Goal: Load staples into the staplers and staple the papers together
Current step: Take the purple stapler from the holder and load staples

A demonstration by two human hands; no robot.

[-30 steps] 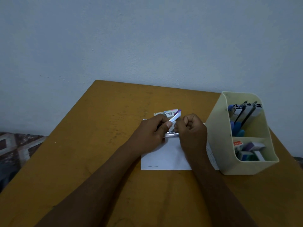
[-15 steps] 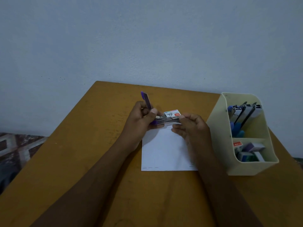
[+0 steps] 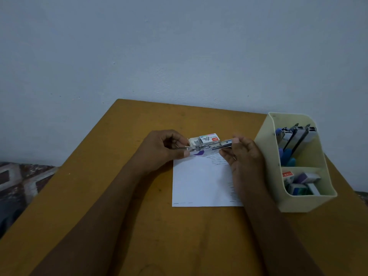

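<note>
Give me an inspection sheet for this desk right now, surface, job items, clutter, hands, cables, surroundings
Surface: brown wooden table, some dark marks.
Job's things: opened stapler held above the white paper; open staple box behind it; cream organizer at right holding more staplers in the rear compartment, small boxes in front.
Clutter: nothing seen.
Hands: left hand pinches the stapler's left end; right hand grips its right end.
Cables: nothing seen.
Surroundings: plain pale wall; patterned floor at left.
</note>
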